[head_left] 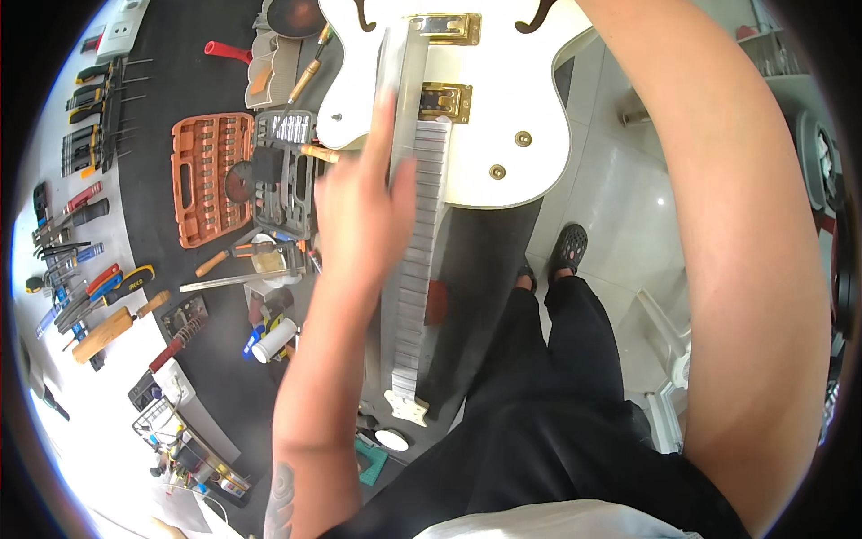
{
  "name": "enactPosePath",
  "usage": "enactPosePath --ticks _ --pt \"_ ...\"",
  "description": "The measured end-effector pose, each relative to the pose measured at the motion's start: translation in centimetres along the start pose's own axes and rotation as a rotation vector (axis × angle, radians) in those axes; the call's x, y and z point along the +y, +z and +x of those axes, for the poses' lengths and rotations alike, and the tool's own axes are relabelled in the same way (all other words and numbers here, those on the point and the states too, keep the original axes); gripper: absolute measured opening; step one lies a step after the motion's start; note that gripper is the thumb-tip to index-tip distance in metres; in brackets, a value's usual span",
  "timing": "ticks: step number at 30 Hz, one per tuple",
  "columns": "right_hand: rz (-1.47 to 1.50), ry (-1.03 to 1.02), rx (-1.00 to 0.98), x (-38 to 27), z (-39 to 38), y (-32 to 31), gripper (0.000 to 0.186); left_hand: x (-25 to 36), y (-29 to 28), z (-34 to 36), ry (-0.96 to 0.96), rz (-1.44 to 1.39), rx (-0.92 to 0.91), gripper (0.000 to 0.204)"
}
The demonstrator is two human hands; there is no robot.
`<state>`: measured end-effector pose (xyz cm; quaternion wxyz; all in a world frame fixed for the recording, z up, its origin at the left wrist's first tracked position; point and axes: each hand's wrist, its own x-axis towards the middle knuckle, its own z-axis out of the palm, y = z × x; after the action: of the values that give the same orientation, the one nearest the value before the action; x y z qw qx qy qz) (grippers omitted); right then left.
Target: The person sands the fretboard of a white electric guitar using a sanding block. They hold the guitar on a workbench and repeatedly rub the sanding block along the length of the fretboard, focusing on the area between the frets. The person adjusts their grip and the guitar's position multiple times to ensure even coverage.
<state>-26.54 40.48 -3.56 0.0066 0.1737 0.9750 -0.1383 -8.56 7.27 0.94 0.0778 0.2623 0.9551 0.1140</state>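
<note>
Guitar work fills the middle of the view: a white hollow-body guitar (476, 135) lies on a dark desk (162, 108), its body toward the top of the picture and its neck (422, 260) running down toward the person, ending in a white headstock (407, 409) near the desk's near edge. The left hand (364, 202) lies flat over the neck just below the body, its fingers (383, 126) stretched out straight and pressed along a long, pale metal bar (404, 99) that rests lengthwise on the fretboard; the hand is spread rather than curled, steadying the bar and gripping nothing around. The right forearm (718, 234) sweeps up the right side of the frame and passes out at the top edge, so the right hand cannot be seen and whether it is spread or curled cannot be told. Two gold pickups (444, 27) sit on the guitar body beside the bar, with gold knobs (523, 138) further right. To the left of the guitar, an orange bit case (211, 180) lies open, just beside a grey socket case (283, 175). Screwdrivers and pliers (90, 117) are lined up along the desk's far left. The person's dark trousers (557, 404) and a black shoe (568, 244) show over a pale tiled floor (620, 198).
</note>
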Motion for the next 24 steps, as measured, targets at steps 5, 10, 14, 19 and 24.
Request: enactPosePath --ticks 5,10,14,19,24 --pt "-0.007 0.019 0.032 0.3 0.1 0.0 0.062 -2.6 1.3 -10.9 0.074 0.017 0.055 0.081" --pt "0.021 -0.001 0.032 -0.4 -0.2 0.6 0.061 0.4 -0.1 1.1 -0.065 0.012 0.0 0.079" --pt "-0.003 0.017 0.026 0.6 -0.4 -0.1 0.061 -1.8 1.6 -7.8 0.088 0.02 0.036 0.083" --pt "-0.036 0.002 0.019 -0.5 -0.1 0.0 0.061 0.4 0.4 -1.5 0.0 0.099 0.016 0.082" --pt "-0.022 0.011 0.056 1.1 0.2 0.7 0.061 1.0 0.7 -3.4 0.016 0.108 0.01 0.079"
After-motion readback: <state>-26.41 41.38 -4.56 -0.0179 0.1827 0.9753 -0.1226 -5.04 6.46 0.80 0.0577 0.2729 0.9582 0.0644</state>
